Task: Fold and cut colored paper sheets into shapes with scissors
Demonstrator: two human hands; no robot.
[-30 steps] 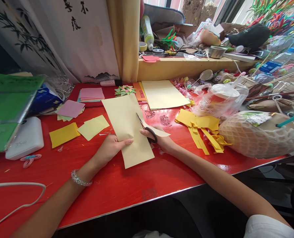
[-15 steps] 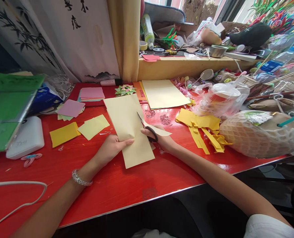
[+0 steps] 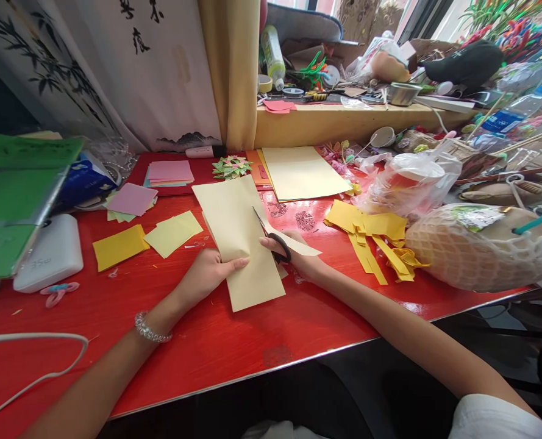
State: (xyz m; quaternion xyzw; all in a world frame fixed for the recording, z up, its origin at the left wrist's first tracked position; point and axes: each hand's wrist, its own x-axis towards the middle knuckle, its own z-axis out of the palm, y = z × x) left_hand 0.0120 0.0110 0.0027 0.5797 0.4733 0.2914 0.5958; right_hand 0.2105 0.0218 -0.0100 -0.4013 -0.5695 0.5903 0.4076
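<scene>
My left hand [image 3: 213, 268] pinches the left edge of a pale yellow sheet of paper [image 3: 256, 283], thumb on top, and the sheet dents under it. In my right hand [image 3: 298, 253] is a pair of black-handled scissors [image 3: 280, 246], its blades pointing away from me at the paper's right side. A narrow strip [image 3: 298, 245], partly cut from that side, curls over my right hand. Most of my right fingers are hidden beneath the paper and scissors. A second layer of paper shows just under the sheet's left edge.
Yellow paper scraps [image 3: 366, 231] lie to the right, beside a netted round bundle [image 3: 476, 250]. Small paper squares [image 3: 174, 234] sit on the left near a white power bank [image 3: 49, 253]. Behind are a stack of pale sheets [image 3: 302, 174] and a folded-paper ornament [image 3: 231, 167].
The cut strip has swung slightly farther right over my right hand. The sheet's far left corner has shifted a little right, showing more of the layer below. Both hands keep their grip.
</scene>
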